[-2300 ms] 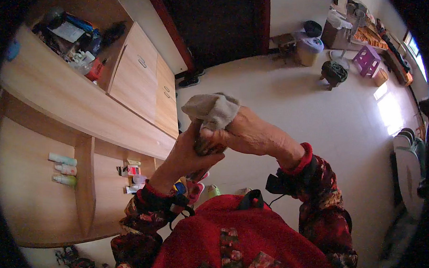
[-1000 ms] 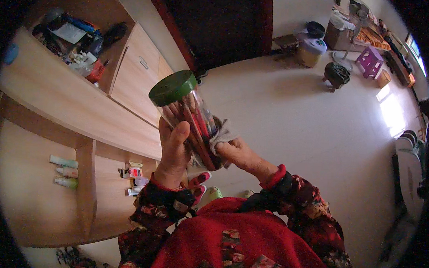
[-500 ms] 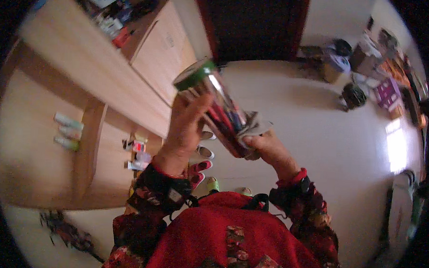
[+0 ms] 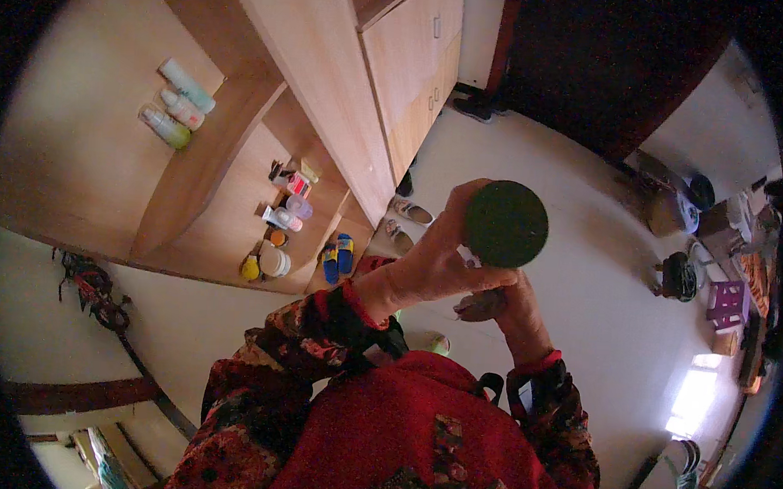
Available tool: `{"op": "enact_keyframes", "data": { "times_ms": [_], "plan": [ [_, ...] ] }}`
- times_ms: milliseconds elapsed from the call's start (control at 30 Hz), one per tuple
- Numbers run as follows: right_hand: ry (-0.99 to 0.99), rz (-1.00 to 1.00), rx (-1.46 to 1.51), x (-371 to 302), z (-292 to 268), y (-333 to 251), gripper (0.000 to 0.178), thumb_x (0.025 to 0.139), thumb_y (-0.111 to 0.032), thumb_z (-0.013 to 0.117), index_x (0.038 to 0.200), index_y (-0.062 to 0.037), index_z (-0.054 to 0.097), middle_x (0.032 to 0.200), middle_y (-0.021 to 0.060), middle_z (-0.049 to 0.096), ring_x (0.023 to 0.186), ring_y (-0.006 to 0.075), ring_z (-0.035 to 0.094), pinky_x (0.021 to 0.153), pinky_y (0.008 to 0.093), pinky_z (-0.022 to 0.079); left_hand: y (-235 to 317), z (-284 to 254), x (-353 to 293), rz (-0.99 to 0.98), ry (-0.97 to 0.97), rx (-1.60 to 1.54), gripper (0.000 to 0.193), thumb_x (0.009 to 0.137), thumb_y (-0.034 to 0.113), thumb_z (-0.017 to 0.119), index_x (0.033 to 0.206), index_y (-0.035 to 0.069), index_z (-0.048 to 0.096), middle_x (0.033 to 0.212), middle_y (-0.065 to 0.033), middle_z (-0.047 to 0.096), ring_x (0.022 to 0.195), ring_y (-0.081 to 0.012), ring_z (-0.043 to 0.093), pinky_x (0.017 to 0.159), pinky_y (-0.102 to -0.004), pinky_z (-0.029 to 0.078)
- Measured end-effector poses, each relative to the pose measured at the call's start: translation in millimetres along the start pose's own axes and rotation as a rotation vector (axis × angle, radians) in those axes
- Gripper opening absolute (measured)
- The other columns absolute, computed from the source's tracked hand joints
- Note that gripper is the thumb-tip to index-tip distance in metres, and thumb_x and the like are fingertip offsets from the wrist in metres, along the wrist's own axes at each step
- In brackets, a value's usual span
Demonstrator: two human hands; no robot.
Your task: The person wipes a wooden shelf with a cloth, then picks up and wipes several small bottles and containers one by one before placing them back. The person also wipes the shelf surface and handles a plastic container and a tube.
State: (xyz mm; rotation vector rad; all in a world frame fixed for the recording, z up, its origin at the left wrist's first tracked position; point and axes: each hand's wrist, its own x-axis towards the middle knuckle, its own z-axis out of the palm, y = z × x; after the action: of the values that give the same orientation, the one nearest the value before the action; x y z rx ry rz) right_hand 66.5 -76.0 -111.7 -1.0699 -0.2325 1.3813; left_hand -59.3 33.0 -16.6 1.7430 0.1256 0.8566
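A cylindrical canister stands upright in front of me, its round dark green lid facing up. Most of its body is hidden under the lid and behind my fingers. My left hand is closed round its side just below the lid. Lower down and partly behind it, my right hand is closed on a crumpled greyish cloth; its fingertips are mostly hidden.
On my left, wooden shelving holds several bottles, small jars and blue-yellow slippers. Shoes lie on the floor beside it. At the right stand a purple stool and a bin.
The canister has gone from tilted to upright, lid toward me, and shifted right. My right hand with the cloth has moved beneath my left. The whole view has turned.
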Motion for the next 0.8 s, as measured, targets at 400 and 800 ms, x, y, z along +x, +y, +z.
{"op": "enact_keyframes", "data": {
  "times_ms": [400, 800],
  "plan": [
    [0.012, 0.373, -0.523, 75.4, 35.0, 39.5, 0.047, 0.091, -0.049, 0.042, 0.101, -0.0050, 0.057, 0.074, 0.0074, 0.063, 0.056, 0.0150, 0.055, 0.048, 0.0281, 0.044, -63.4, -101.5, -71.2, -0.431, 0.273, -0.045, 0.070, 0.071, 0.006, 0.076, 0.127, 0.005, 0.034, 0.114, -0.0055, 0.052, 0.101, -0.0116, 0.053, 0.084, -0.0265, 0.047],
    [0.197, 0.235, -0.791, 97.9, -44.4, 107.8, 0.037, 0.083, -0.043, 0.060, 0.086, -0.0056, 0.059, 0.069, 0.0062, 0.059, 0.052, 0.0141, 0.052, 0.045, 0.0283, 0.040, -254.6, -251.9, -137.0, -0.502, 0.879, 0.123, 0.060, 0.068, 0.004, 0.076, 0.118, 0.006, 0.043, 0.107, -0.0061, 0.055, 0.093, -0.0154, 0.056, 0.080, -0.0294, 0.049]
  ]
}}
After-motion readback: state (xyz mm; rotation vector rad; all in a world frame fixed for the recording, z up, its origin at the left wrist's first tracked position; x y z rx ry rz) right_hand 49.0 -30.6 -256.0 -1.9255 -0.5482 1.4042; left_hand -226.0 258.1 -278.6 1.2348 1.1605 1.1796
